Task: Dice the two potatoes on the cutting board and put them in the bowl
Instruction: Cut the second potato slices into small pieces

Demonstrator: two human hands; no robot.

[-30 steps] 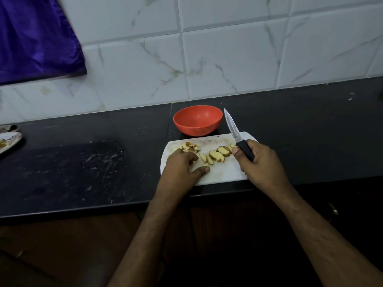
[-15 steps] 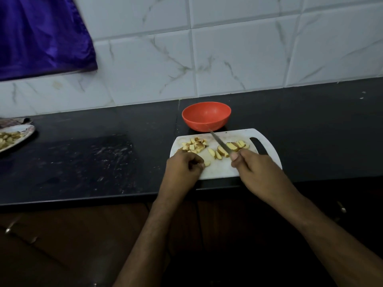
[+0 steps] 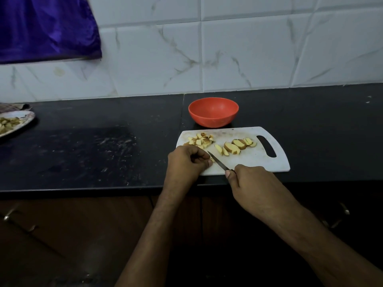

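A purple cloth (image 3: 44, 27) hangs over the marbled tiles (image 3: 248, 59) — a plate (image 3: 15, 123) of pieces sits far left.

One orange bowl (image 3: 213, 111), one cutting board (image 3: 257, 162), one knife (image 3: 217, 161), one plate (image 3: 16, 123), two hands

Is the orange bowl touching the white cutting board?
Cannot tell. In the head view the orange bowl sits just behind the cutting board, and its base meets the board's far edge in shadow.
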